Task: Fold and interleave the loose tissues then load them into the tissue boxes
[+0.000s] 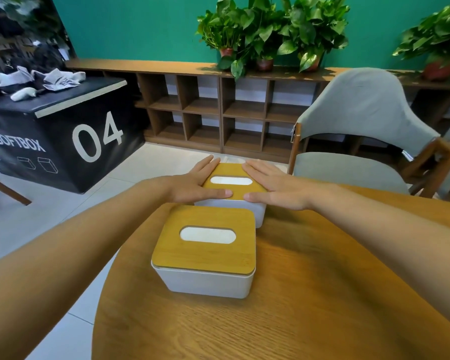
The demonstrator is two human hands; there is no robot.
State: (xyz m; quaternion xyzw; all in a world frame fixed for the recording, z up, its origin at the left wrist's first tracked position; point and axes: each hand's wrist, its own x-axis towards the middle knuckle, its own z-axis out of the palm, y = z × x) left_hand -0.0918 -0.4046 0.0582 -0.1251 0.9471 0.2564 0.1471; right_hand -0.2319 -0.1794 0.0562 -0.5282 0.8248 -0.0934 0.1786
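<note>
1. Far tissue box [231, 189] sits at the far edge of the round desk [322, 294], wooden lid on, white showing in the oval slot.
2. Left hand [195, 181] lies flat on the lid's left side, fingers straight, grip released.
3. Right hand [273, 184] lies flat on the lid's right side, grip released.
4. Near tissue box [205, 253] sits just in front, lid on, untouched.
5. Grey chair [361, 120] stands beyond the desk, right.

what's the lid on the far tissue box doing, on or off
On. The wooden lid sits level on the far tissue box, with the left hand and right hand lying flat on it, fingers straight.
</note>
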